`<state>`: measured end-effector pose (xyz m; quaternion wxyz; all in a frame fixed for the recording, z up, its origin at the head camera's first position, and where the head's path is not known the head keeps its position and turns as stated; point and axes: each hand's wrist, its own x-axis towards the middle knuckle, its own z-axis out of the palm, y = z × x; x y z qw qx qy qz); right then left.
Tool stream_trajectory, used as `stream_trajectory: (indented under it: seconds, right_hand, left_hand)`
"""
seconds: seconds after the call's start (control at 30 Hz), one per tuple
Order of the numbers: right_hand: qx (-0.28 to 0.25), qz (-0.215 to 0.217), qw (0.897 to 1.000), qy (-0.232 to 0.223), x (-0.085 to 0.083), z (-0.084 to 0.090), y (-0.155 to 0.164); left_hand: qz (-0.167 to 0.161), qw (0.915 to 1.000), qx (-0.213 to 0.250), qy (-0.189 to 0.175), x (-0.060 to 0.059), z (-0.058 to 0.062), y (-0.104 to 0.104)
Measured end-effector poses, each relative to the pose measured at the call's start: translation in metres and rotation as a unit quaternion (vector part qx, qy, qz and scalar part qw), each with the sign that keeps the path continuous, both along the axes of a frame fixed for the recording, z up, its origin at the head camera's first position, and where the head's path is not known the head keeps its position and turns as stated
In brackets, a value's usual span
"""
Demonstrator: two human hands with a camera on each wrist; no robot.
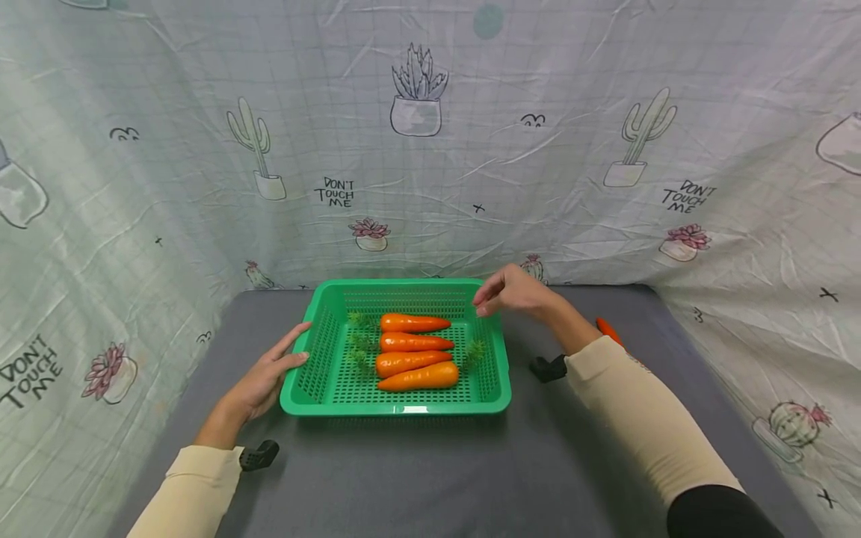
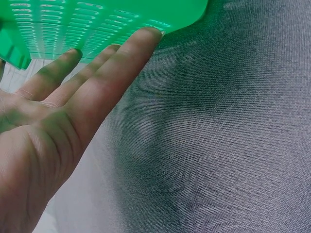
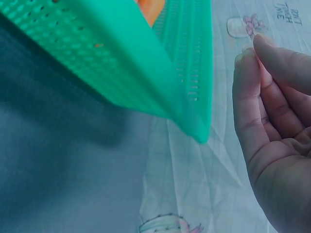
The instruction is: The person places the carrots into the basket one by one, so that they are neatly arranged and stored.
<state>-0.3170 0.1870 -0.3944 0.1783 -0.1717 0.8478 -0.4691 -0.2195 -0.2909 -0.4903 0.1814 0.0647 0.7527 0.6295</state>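
Note:
A green plastic basket [image 1: 397, 409] sits on the grey table, with several orange carrots [image 1: 417, 342] lying side by side in it. Most have their leafy tops to the left; the nearest carrot [image 1: 420, 376] points the other way, its greens at the right. My left hand [image 1: 267, 375] is at the basket's left side, its thumb and fingers stretched to the rim; the left wrist view shows straight fingers [image 2: 116, 73] against the perforated wall. Above the far right corner hovers my right hand [image 1: 513, 290], fingers loosely bent, thumb near the fingertips, nothing between them in the right wrist view.
Another carrot [image 1: 608, 329] lies on the table to the right, partly hidden behind the right sleeve [image 1: 646, 418]. A pale curtain [image 1: 471, 149] printed with cacti hangs behind the table and along both sides. Black wrist cameras [image 1: 258, 455] stick out from both cuffs.

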Motion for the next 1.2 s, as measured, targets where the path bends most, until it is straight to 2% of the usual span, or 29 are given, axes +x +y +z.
stream_trajectory:
  seconds: [0.23, 0.43, 0.77, 0.97, 1.2]
  right_hand:
    - [0.008, -0.010, 1.000, -0.002, 0.001, -0.005, 0.021]
    - [0.015, -0.026, 1.000, 0.001, 0.002, -0.009, 0.037]
    - [0.032, -0.047, 0.998, -0.003, 0.004, -0.016, 0.063]
    - [0.039, -0.056, 0.998, -0.004, 0.007, -0.020, 0.082]
    - [0.057, -0.075, 0.995, -0.016, 0.012, -0.021, 0.103]
  left_hand:
    - [-0.001, 0.9999, -0.011, 0.001, 0.000, 0.001, 0.000]
    - [0.005, 0.9999, 0.010, -0.003, -0.001, 0.001, 0.001]
    - [-0.001, 1.0000, -0.003, 0.001, -0.001, 0.000, 0.000]
    - [0.001, 0.9999, 0.011, 0.000, -0.001, -0.002, 0.000]
    - [0.000, 0.9999, -0.001, 0.010, -0.001, -0.002, 0.001]
